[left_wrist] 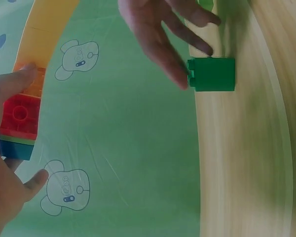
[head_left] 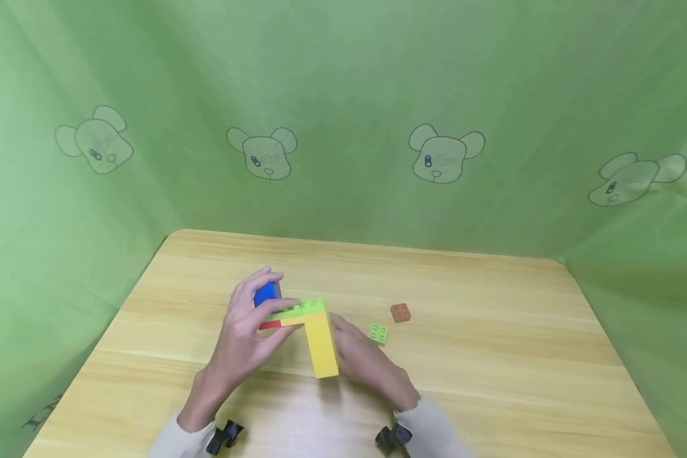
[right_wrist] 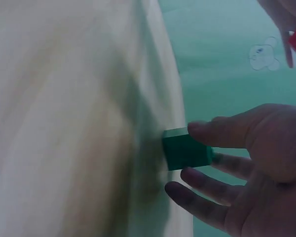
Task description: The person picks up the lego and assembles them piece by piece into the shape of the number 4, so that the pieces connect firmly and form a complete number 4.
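Note:
In the head view my left hand grips a built piece of toy bricks above the table, fingers over its top and thumb beneath. The piece has stacked yellow bricks at its right end, lime bricks on top, a red brick below and a blue brick at the left. My right hand is partly hidden behind the yellow bricks. In the right wrist view its thumb and fingertips stand on opposite sides of a dark green brick, right at its edges. The left wrist view shows that green brick low over the tabletop.
A lime brick and an orange-brown brick lie on the wooden table, right of my right hand. Green curtains with printed bear heads enclose the table's back and sides.

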Motion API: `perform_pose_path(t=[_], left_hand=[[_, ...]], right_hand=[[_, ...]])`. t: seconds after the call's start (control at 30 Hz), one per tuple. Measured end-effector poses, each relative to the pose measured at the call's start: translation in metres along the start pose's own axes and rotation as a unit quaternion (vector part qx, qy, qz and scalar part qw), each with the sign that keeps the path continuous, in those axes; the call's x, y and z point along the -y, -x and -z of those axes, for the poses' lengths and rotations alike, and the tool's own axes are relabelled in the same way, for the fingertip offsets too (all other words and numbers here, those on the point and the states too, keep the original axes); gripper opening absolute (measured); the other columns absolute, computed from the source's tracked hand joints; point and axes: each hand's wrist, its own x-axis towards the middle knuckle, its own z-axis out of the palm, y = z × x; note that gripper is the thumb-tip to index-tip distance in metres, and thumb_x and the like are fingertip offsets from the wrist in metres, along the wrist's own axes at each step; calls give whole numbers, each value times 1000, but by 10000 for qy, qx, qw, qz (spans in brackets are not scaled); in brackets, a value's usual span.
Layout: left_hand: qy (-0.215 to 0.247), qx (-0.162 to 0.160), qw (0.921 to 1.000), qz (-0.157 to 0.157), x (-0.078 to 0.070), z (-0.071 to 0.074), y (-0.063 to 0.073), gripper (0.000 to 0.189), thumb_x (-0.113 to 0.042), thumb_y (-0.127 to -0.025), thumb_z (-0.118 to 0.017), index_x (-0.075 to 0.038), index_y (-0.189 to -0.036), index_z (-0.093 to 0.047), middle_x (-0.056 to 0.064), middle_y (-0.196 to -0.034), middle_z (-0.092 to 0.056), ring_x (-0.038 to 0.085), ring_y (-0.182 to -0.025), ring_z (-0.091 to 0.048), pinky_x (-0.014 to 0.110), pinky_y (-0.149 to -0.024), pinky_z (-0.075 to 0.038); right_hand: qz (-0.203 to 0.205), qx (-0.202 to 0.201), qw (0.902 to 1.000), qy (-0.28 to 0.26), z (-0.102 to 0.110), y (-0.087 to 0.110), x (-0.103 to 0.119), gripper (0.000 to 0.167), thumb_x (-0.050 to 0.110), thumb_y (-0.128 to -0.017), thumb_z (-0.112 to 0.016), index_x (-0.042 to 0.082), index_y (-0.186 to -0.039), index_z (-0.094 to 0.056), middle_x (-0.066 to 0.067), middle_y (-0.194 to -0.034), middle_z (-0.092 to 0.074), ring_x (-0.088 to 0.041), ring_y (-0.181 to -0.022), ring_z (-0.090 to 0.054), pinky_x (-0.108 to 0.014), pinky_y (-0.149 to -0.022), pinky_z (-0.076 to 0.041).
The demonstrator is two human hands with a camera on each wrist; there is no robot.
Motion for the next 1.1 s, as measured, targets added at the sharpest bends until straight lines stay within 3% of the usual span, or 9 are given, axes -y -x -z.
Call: perform_pose_path(t=[0.17, 0.27, 0.57, 0.77, 0.9, 1.1], left_hand=[[0, 51, 10000, 35, -1, 0, -1, 27, -31, -91, -82, -9, -105, -78, 21, -140, -59, 41, -140, -46, 57, -119, -35], [16, 47, 10000, -8, -1, -1, -1, 26, -27, -88, -84, -8, -105, -78, 22, -139, -59, 42, -140, -46, 58, -118, -35], [82, 59, 9999, -65, -1, -3, -2, 28, -34, -94, -79, -8, -105, -78, 21, -138, -59, 42, -139, -46, 56, -118, -37], [143, 119, 9998, -11, -2, -4, -1, 28, -33, -93, -80, -8, -106, -77, 23, -140, -57, 43, -138, -46, 55, -116, -41], [169, 171, 9997, 23, -2, -4, -1, 30, -35, -94, -79, -8, -107, -77, 22, -142, -56, 44, -138, -47, 56, -115, -43], [186, 290, 9994, 25, -3, -6, -2, 26, -28, -90, -83, -12, -110, -78, 20, -144, -55, 43, -137, -46, 62, -107, -47]], right_hand=[[-204, -298, 9992, 172, -4, 0, -2, 33, 9, -103, -63, 1, -135, -63, -18, -129, -61, -28, -118, -60, -40, -98, -57], [-352, -396, 9983, 251, -6, 0, -3, 28, 9, -104, -61, 2, -131, -64, -14, -118, -61, -22, -104, -62, -34, -86, -60], [-639, -224, 9975, 191, -6, 3, -4, 30, 12, -109, -53, 2, -137, -60, -12, -120, -64, -23, -107, -63, -39, -91, -59], [-1131, -455, 9923, -201, 2, 2, -4, 29, 10, -101, -64, 6, -129, -58, -6, -111, -65, -18, -95, -62, -35, -82, -59], [-1406, -870, 9795, -1150, 15, 3, -3, 38, 4, -95, -68, 5, -131, -57, -11, -126, -65, -26, -108, -67, -37, -89, -61], [-1646, -1575, 9336, -2765, 43, 10, 7, 40, 8, -100, -68, 4, -136, -54, -16, -134, -61, -36, -113, -68, -39, -88, -63]])
